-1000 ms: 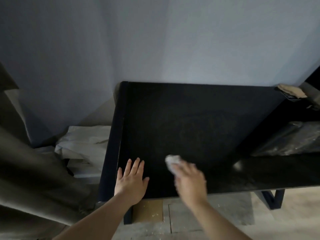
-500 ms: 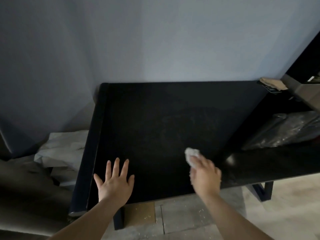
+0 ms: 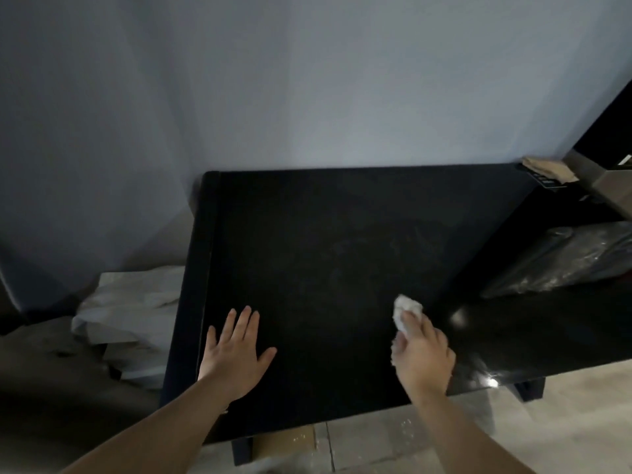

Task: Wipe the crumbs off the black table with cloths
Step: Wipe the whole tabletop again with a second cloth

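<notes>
Black table stands w/ its far edge against a pale wall, top matte & dark. L hand lies palm-down on the top near the front-left corner, fingers straight & a bit spread, thumb out to the side, holding nothing. R hand is at the front-right of the top, fingers curled down over a small white cloth, pressing it onto the surface; a crumpled bit of cloth sticks out past the fingertips, the rest is hidden under the hand. Faint pale smears & specks show on the top just beyond the cloth, too dim to make out single crumbs. Pale crumbs lie scattered on the floor tiles below the front edge, between the two forearms. R of the table is a glossier black surface w/ a light glint, & on it, further back, a dark plastic-wrapped bundle. At the far-right corner sits a tan item, can't tell what. L of the table, low down, is a heap of crumpled white sheeting.
</notes>
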`<state>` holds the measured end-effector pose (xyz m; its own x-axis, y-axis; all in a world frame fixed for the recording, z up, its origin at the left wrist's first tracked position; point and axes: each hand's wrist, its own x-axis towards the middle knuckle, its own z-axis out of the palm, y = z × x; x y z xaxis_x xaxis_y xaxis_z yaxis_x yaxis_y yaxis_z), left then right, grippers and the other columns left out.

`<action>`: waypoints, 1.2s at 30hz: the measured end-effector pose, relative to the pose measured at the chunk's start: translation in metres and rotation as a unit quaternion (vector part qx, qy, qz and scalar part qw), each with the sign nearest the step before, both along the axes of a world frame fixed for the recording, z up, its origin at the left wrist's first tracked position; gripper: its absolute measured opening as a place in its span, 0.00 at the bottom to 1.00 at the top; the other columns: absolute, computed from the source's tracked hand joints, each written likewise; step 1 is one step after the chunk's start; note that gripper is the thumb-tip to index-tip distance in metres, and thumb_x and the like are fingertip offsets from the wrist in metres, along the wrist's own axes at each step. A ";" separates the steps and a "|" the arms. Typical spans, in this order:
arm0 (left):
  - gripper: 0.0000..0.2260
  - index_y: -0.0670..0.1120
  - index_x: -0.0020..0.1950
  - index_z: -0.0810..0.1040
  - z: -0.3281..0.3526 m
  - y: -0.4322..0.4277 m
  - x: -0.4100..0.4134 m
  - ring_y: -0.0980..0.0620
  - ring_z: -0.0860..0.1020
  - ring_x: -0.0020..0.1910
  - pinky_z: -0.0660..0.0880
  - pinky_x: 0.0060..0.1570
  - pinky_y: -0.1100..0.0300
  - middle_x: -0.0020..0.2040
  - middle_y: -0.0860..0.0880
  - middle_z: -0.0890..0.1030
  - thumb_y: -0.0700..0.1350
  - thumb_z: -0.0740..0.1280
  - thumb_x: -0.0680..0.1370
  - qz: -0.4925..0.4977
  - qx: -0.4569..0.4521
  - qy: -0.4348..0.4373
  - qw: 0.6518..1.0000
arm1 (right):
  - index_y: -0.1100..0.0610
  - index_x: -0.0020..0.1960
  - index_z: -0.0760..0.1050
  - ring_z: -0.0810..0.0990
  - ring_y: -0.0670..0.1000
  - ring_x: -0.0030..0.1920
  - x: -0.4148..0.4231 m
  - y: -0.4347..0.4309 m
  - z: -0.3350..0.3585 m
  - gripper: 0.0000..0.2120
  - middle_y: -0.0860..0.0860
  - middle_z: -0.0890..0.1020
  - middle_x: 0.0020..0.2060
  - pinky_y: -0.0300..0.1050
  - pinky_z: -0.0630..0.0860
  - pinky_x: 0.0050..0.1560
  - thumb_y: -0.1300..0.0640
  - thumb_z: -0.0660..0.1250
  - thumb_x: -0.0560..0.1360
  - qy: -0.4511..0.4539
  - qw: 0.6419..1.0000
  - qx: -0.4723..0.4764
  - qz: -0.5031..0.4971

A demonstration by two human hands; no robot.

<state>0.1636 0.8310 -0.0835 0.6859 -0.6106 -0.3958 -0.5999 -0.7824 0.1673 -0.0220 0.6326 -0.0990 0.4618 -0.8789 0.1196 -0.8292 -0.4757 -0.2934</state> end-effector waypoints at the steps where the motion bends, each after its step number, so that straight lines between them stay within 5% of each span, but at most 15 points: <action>1: 0.33 0.48 0.78 0.39 0.000 0.001 0.002 0.50 0.35 0.76 0.40 0.75 0.46 0.78 0.51 0.37 0.61 0.50 0.81 -0.005 -0.001 0.003 1.000 | 0.47 0.71 0.64 0.67 0.56 0.65 0.007 0.003 0.004 0.22 0.50 0.68 0.69 0.53 0.66 0.61 0.53 0.60 0.77 0.023 0.998 0.023 -0.047; 3: 0.33 0.48 0.78 0.41 -0.001 0.002 0.005 0.51 0.35 0.76 0.38 0.74 0.47 0.78 0.52 0.37 0.61 0.51 0.80 -0.012 -0.010 0.006 1.000 | 0.45 0.72 0.61 0.66 0.55 0.66 0.031 0.029 0.012 0.26 0.49 0.65 0.70 0.52 0.67 0.61 0.53 0.62 0.76 0.057 0.998 0.027 -0.022; 5: 0.32 0.48 0.78 0.44 -0.001 0.002 0.010 0.52 0.35 0.75 0.37 0.74 0.48 0.78 0.53 0.38 0.61 0.52 0.80 -0.020 -0.024 0.005 0.999 | 0.41 0.71 0.58 0.64 0.53 0.66 0.057 0.067 0.014 0.27 0.45 0.63 0.70 0.48 0.68 0.62 0.53 0.62 0.75 0.048 0.993 0.029 0.106; 9: 0.31 0.50 0.78 0.45 -0.002 0.000 0.016 0.52 0.35 0.76 0.37 0.74 0.48 0.78 0.53 0.39 0.60 0.53 0.80 -0.019 -0.042 0.006 0.999 | 0.42 0.69 0.64 0.69 0.51 0.65 0.071 0.075 0.006 0.22 0.44 0.68 0.68 0.49 0.68 0.62 0.55 0.61 0.76 0.027 0.926 0.034 0.376; 12: 0.33 0.49 0.77 0.39 -0.002 -0.005 0.017 0.51 0.34 0.75 0.37 0.74 0.48 0.77 0.52 0.35 0.61 0.52 0.80 -0.012 -0.021 0.004 1.000 | 0.44 0.64 0.71 0.77 0.55 0.56 0.054 0.020 0.001 0.22 0.47 0.76 0.62 0.52 0.73 0.54 0.57 0.66 0.71 0.007 0.976 -0.017 0.216; 15: 0.32 0.49 0.77 0.37 -0.001 -0.013 0.021 0.50 0.33 0.75 0.37 0.73 0.47 0.77 0.51 0.33 0.60 0.51 0.81 0.004 -0.014 0.017 1.000 | 0.43 0.70 0.62 0.67 0.56 0.65 0.051 -0.007 0.007 0.23 0.48 0.67 0.70 0.55 0.64 0.63 0.52 0.61 0.77 0.046 0.997 0.049 -0.036; 18: 0.28 0.49 0.77 0.38 -0.002 -0.020 0.022 0.50 0.34 0.75 0.39 0.74 0.45 0.77 0.51 0.36 0.55 0.47 0.83 0.026 -0.016 0.017 0.999 | 0.39 0.70 0.58 0.64 0.56 0.66 0.077 0.034 0.014 0.22 0.46 0.63 0.71 0.53 0.65 0.61 0.51 0.56 0.78 0.065 0.991 0.053 0.103; 20: 0.26 0.49 0.77 0.38 -0.003 -0.022 0.021 0.50 0.34 0.75 0.39 0.74 0.46 0.77 0.51 0.36 0.53 0.46 0.83 0.033 -0.017 0.008 0.999 | 0.39 0.70 0.56 0.64 0.55 0.67 0.085 0.067 0.015 0.23 0.45 0.65 0.70 0.53 0.65 0.62 0.54 0.57 0.78 0.053 0.952 0.063 0.295; 22: 0.26 0.49 0.77 0.38 -0.004 -0.021 0.021 0.50 0.34 0.75 0.39 0.74 0.47 0.77 0.52 0.36 0.53 0.46 0.83 0.034 -0.018 0.004 0.999 | 0.41 0.71 0.54 0.68 0.53 0.66 0.087 0.060 0.015 0.27 0.45 0.68 0.68 0.52 0.65 0.62 0.55 0.59 0.77 0.044 0.923 0.062 0.378; 25: 0.27 0.50 0.77 0.38 -0.002 -0.022 0.023 0.50 0.35 0.76 0.40 0.74 0.47 0.78 0.52 0.37 0.54 0.47 0.83 0.027 -0.008 0.001 1.000 | 0.42 0.70 0.60 0.71 0.52 0.63 0.079 0.001 0.013 0.25 0.44 0.70 0.67 0.51 0.66 0.56 0.53 0.61 0.75 0.063 0.967 0.003 0.247; 28: 0.27 0.50 0.78 0.40 0.002 -0.024 0.024 0.50 0.37 0.76 0.42 0.75 0.47 0.78 0.52 0.39 0.54 0.49 0.83 0.027 0.003 0.004 1.000 | 0.41 0.71 0.57 0.64 0.53 0.66 0.068 -0.044 0.015 0.24 0.47 0.62 0.70 0.55 0.66 0.58 0.49 0.60 0.77 0.093 0.993 0.072 0.020; 30: 0.28 0.50 0.78 0.41 0.003 -0.025 0.024 0.50 0.38 0.76 0.43 0.75 0.47 0.78 0.52 0.39 0.55 0.49 0.83 0.027 0.005 0.004 1.000 | 0.42 0.71 0.56 0.64 0.55 0.64 0.079 -0.028 0.018 0.24 0.49 0.62 0.68 0.56 0.69 0.56 0.49 0.60 0.77 0.092 0.992 0.081 -0.002; 33: 0.28 0.51 0.78 0.42 0.004 -0.025 0.025 0.50 0.39 0.77 0.44 0.75 0.48 0.78 0.53 0.40 0.55 0.50 0.82 0.030 0.004 0.001 1.000 | 0.42 0.70 0.58 0.66 0.55 0.61 0.096 0.030 0.023 0.23 0.48 0.64 0.66 0.52 0.71 0.55 0.50 0.58 0.77 0.081 0.973 0.083 0.201; 36: 0.27 0.51 0.78 0.43 0.006 -0.026 0.025 0.51 0.40 0.77 0.45 0.75 0.49 0.78 0.53 0.41 0.55 0.50 0.82 0.032 0.001 0.000 0.999 | 0.46 0.69 0.62 0.69 0.56 0.61 0.098 0.047 0.019 0.22 0.48 0.66 0.65 0.55 0.71 0.53 0.50 0.59 0.76 0.092 0.910 0.057 0.400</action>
